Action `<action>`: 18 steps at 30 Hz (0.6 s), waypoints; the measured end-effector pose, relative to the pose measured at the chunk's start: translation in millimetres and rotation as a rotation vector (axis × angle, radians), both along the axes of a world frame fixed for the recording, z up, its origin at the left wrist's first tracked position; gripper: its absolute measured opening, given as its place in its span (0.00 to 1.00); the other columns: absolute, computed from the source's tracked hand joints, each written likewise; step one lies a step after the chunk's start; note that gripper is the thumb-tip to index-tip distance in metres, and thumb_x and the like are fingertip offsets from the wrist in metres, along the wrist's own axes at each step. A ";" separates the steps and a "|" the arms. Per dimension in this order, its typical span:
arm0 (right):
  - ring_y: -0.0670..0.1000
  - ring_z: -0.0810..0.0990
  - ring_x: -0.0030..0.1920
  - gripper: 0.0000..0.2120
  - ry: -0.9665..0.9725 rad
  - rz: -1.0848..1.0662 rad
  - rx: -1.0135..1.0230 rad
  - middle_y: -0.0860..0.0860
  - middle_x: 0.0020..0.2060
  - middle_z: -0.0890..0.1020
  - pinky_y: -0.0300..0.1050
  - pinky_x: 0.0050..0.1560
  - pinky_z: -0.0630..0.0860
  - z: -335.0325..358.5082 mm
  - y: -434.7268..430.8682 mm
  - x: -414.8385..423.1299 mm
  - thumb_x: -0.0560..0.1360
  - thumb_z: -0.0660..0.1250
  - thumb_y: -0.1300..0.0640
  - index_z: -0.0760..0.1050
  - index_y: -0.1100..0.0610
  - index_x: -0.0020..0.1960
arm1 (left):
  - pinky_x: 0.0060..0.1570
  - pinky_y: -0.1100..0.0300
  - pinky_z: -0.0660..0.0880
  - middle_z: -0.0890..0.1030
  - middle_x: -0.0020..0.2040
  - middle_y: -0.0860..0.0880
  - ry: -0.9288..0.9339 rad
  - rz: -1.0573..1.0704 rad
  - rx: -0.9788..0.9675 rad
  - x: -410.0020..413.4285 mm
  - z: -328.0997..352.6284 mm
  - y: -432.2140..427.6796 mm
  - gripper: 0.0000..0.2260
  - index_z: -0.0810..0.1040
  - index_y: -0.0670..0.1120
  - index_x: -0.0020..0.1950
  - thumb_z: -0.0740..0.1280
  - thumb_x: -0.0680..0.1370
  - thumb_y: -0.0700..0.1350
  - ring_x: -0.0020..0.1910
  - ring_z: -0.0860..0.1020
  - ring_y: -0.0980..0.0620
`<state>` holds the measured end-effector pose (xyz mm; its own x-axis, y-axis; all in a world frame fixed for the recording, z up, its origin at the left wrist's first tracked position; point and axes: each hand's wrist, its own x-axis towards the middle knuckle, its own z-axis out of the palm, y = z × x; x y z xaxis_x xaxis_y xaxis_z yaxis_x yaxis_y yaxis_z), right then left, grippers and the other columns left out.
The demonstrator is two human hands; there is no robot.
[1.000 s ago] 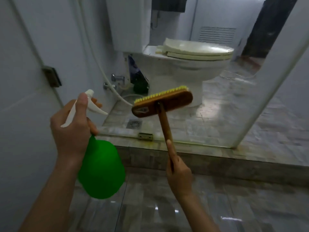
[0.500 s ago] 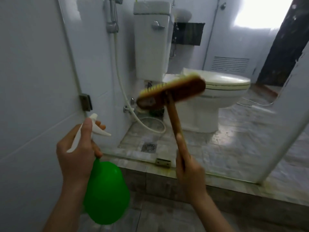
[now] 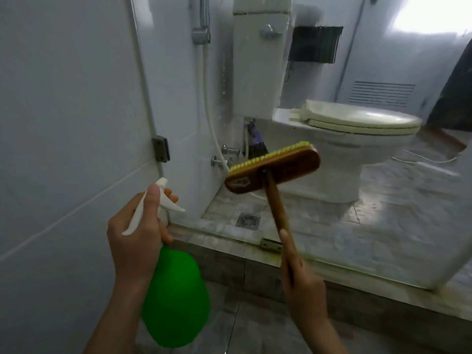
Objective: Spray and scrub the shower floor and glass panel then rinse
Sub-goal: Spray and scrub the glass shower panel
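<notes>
Shower floor, brush handle upright, bristles away

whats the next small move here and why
Probably squeeze the trigger of the green spray bottle in the left hand: its nozzle already points toward the glass panel, and the brush in the right hand hangs in the air, apparently not scrubbing yet.

Dim, bluish; blown-out window glare upper right; soft focus; wide-angle edge bending.
</notes>
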<state>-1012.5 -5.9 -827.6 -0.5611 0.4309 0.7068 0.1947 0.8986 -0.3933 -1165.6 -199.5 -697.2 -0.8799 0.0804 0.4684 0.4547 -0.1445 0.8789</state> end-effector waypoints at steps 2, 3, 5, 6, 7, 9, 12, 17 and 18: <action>0.47 0.62 0.19 0.31 -0.003 -0.012 0.092 0.49 0.27 0.71 0.38 0.19 0.60 25.0 -8.0 -37.7 0.79 0.56 0.55 0.47 0.40 0.77 | 0.31 0.57 0.70 0.82 0.35 0.43 -0.006 0.016 -0.004 -3.4 -2.6 -5.1 0.15 0.84 0.63 0.39 0.62 0.81 0.55 0.22 0.71 0.45; 0.46 0.60 0.19 0.31 0.023 -0.030 0.170 0.49 0.27 0.69 0.37 0.21 0.59 45.1 -12.1 -63.9 0.80 0.56 0.56 0.47 0.41 0.77 | 0.31 0.57 0.71 0.83 0.35 0.45 -0.012 0.030 -0.001 -5.7 -3.1 -8.2 0.15 0.84 0.63 0.39 0.62 0.81 0.56 0.22 0.71 0.46; 0.45 0.60 0.19 0.27 0.007 -0.039 0.239 0.48 0.27 0.67 0.36 0.21 0.60 86.4 -21.0 -108.9 0.81 0.54 0.55 0.50 0.44 0.77 | 0.32 0.57 0.71 0.83 0.32 0.49 -0.030 0.057 -0.006 -10.2 -5.5 -11.7 0.14 0.84 0.62 0.39 0.62 0.79 0.59 0.21 0.71 0.48; 0.46 0.61 0.19 0.26 -0.011 -0.035 0.246 0.49 0.26 0.67 0.37 0.20 0.62 99.5 -24.6 -122.2 0.81 0.53 0.55 0.51 0.45 0.76 | 0.33 0.56 0.71 0.82 0.32 0.49 -0.029 0.065 -0.008 -11.8 -5.0 -13.1 0.14 0.84 0.63 0.40 0.62 0.79 0.60 0.22 0.72 0.48; 0.46 0.62 0.18 0.26 -0.039 -0.037 0.252 0.49 0.26 0.66 0.37 0.19 0.63 100.5 -25.7 -125.0 0.81 0.54 0.56 0.51 0.45 0.76 | 0.33 0.56 0.71 0.82 0.32 0.49 -0.026 0.067 -0.009 -11.7 -5.1 -14.7 0.13 0.84 0.63 0.40 0.62 0.79 0.60 0.22 0.72 0.48; 0.45 0.61 0.18 0.32 -0.110 -0.039 0.254 0.49 0.26 0.66 0.35 0.18 0.61 81.5 -15.3 -100.4 0.79 0.63 0.60 0.52 0.45 0.76 | 0.33 0.56 0.71 0.82 0.32 0.50 -0.017 0.068 -0.010 -12.8 -5.6 -16.3 0.13 0.84 0.64 0.41 0.61 0.79 0.59 0.22 0.71 0.48; 0.46 0.64 0.17 0.49 -0.225 -0.025 0.116 0.50 0.27 0.70 0.37 0.15 0.66 31.0 -6.7 -18.9 0.70 0.74 0.67 0.47 0.42 0.78 | 0.33 0.56 0.70 0.81 0.30 0.55 -0.021 0.067 -0.014 -11.9 -6.8 -18.2 0.14 0.84 0.63 0.40 0.61 0.79 0.60 0.22 0.70 0.46; 0.46 0.63 0.17 0.52 -0.344 -0.039 0.102 0.51 0.25 0.72 0.35 0.15 0.65 14.7 -17.8 -30.7 0.67 0.76 0.66 0.48 0.42 0.77 | 0.31 0.55 0.70 0.82 0.31 0.56 -0.055 0.072 -0.010 -7.5 -4.3 -15.0 0.14 0.84 0.64 0.39 0.62 0.80 0.57 0.25 0.70 0.42; 0.46 0.61 0.16 0.51 -0.359 -0.060 0.150 0.51 0.25 0.71 0.35 0.15 0.64 22.1 -23.7 -52.7 0.67 0.76 0.65 0.47 0.43 0.77 | 0.31 0.56 0.70 0.82 0.32 0.57 -0.059 0.076 -0.005 -6.4 -2.9 -14.5 0.14 0.84 0.64 0.38 0.62 0.80 0.57 0.25 0.70 0.41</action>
